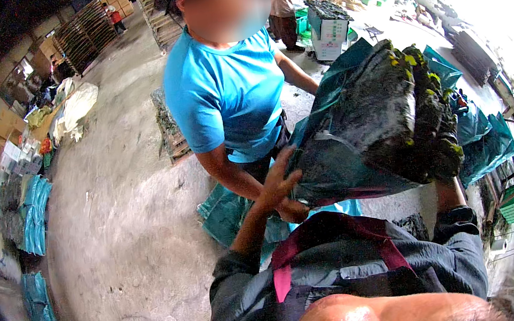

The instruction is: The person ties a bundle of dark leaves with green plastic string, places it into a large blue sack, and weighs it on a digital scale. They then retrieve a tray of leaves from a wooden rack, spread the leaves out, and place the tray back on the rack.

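Observation:
A large bundle of dark layered material (381, 105), with yellow-green bits along its edge, is held in front of me, partly inside a blue-green plastic bag (336, 169). My left hand (279, 182) is at the bag's left side, fingers spread; whether it presses on the plastic is hard to tell. Beneath the bundle's right end my right wrist (448, 191) shows, but the hand itself is hidden. Facing me, a person in a blue T-shirt (229, 96) has one hand (293, 210) low by the bag, just below my left hand. Their other arm reaches behind the bag.
More blue-green plastic (230, 213) hangs or lies below the bag. A pallet (170, 128) rests on the concrete floor (113, 218) behind the co-worker. Wrapped bundles (37, 213) line the left side. Another person (284, 1) stands near a loaded white box (331, 36). Green crates (513, 204) are at right.

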### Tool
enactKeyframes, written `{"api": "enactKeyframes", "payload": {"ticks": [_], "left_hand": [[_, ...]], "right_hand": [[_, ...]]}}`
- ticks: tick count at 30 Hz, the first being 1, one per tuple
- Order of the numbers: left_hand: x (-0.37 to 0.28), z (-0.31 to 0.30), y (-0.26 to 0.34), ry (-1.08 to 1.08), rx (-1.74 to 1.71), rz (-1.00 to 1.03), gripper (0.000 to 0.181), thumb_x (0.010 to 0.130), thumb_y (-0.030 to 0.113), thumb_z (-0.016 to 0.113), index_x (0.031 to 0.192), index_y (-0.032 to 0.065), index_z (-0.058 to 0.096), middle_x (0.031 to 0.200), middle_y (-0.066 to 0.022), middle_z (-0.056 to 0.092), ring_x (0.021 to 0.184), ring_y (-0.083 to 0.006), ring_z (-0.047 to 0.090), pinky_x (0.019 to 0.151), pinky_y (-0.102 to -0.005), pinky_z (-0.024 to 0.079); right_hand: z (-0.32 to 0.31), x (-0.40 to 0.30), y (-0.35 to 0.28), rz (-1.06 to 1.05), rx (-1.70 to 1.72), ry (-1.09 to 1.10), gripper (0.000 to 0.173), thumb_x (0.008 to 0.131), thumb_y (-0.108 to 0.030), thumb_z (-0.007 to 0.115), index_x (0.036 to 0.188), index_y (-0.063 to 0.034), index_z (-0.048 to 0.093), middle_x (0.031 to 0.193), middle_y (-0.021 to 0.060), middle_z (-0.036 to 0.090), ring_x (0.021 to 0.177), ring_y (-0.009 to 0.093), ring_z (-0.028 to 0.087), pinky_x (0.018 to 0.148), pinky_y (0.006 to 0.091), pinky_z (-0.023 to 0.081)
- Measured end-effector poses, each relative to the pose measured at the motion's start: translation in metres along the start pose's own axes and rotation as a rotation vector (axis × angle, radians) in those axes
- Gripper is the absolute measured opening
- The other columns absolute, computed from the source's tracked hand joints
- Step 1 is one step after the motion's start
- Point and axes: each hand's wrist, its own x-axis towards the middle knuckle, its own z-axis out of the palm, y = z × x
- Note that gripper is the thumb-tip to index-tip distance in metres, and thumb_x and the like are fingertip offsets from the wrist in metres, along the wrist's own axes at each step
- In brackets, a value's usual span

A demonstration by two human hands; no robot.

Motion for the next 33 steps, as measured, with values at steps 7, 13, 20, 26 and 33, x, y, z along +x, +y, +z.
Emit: {"api": "enactKeyframes", "payload": {"ticks": [7,13,20,26,33], "left_hand": [[-0.065,0.053,0.021,0.220,0.198,-0.219,0.067,0.068,0.032,0.065,0.116,-0.0034,0.035,0.091,-0.0204,0.052,0.085,-0.0358,0.052,0.073,-0.0414,0.040],[-0.073,-0.002,-0.021,0.598,0.806,-0.002,0.030,0.073,0.026,0.057,0.090,0.0031,0.049,0.079,-0.0143,0.056,0.071,-0.0329,0.052,0.063,-0.0394,0.041],[-0.069,0.001,-0.001,0.732,0.795,-0.020,0.016,0.070,0.018,0.051,0.080,0.0048,0.050,0.073,-0.0155,0.051,0.070,-0.0358,0.047,0.065,-0.0423,0.037],[-0.056,0.011,-0.026,0.688,1.083,-0.011,0.016,0.076,0.020,0.044,0.078,0.0050,0.050,0.069,-0.0125,0.048,0.072,-0.0327,0.046,0.073,-0.0424,0.033],[-0.006,-0.017,0.019,0.937,0.743,0.022,0.013,0.064,0.015,0.048,0.067,0.0026,0.047,0.060,-0.0114,0.044,0.061,-0.0341,0.042,0.057,-0.0384,0.032]], "right_hand": [[0.083,0.033,0.009,0.089,-0.054,-0.264,0.027,0.081,-0.032,0.047,0.088,-0.0070,0.055,0.069,-0.0019,0.049,0.054,0.008,0.042,0.048,0.0231,0.035],[0.159,0.054,0.006,0.085,0.008,-0.407,0.023,0.082,-0.028,0.050,0.082,-0.0067,0.058,0.061,-0.0040,0.049,0.047,0.005,0.042,0.043,0.0201,0.034],[0.146,0.072,0.022,0.095,0.128,-0.385,0.018,0.081,-0.024,0.051,0.081,-0.0065,0.056,0.060,-0.0046,0.048,0.047,0.005,0.042,0.041,0.0207,0.034],[0.172,0.086,0.096,0.214,0.188,-0.412,0.019,0.080,-0.027,0.053,0.082,-0.0081,0.057,0.061,-0.0037,0.048,0.047,0.008,0.041,0.042,0.0210,0.035],[0.180,0.109,0.014,-0.093,0.250,-0.597,0.020,0.081,-0.025,0.049,0.072,-0.0072,0.054,0.061,-0.0023,0.047,0.053,0.005,0.042,0.046,0.0205,0.034]]}}
